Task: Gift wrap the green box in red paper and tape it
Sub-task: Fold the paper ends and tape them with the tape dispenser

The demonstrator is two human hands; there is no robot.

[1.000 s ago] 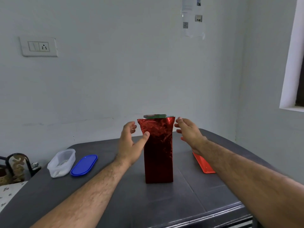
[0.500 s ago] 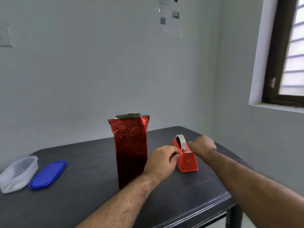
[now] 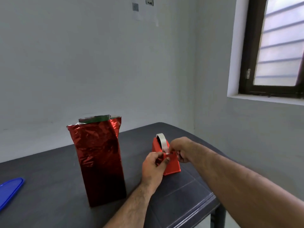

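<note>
two hands meet at the red tape dispenser [image 3: 167, 159] on the dark bench [image 3: 49, 175]: the left hand [image 3: 153, 167] grips its front end, the right hand [image 3: 181, 149] pinches the tape [image 3: 162, 142] there. the green box [image 3: 94, 120] stands upright just left, sleeved in red paper [image 3: 98, 162].

Lighting: soft daylight, moderate brightness.
Light enters via the window [image 3: 279, 46] at right; specular glare marks the red paper [image 3: 97, 155]; wide-angle distortion bends edges; focus slightly soft.

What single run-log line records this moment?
stage: fetching tape | hands: both at tape dispenser, pinching tape end | wrapped box: upright, top open, untouched
</note>
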